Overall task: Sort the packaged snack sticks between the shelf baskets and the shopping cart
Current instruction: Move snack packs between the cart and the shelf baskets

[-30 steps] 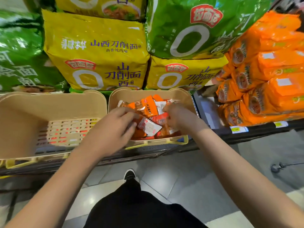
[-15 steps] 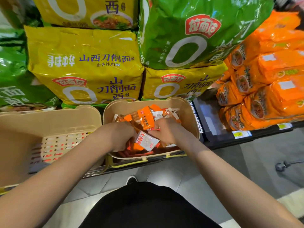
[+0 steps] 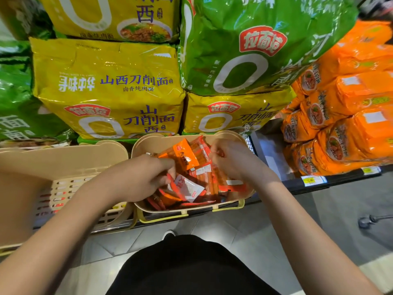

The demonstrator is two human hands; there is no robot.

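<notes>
Both hands dig in the right basket (image 3: 231, 138).
Left hand (image 3: 136, 179) and right hand (image 3: 231, 162) now clench snack sticks (image 3: 204, 179), lifting them out.

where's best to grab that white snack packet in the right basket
Pinch the white packet at its free right corner, coming from above. It lies flat on top of the pile in the basket, and the left hand covers its left end.

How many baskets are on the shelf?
2. One basket sits on the left with no packets showing in it. The other basket is right beside it, full of snack packets, with both hands in it. More may be out of view.
</notes>
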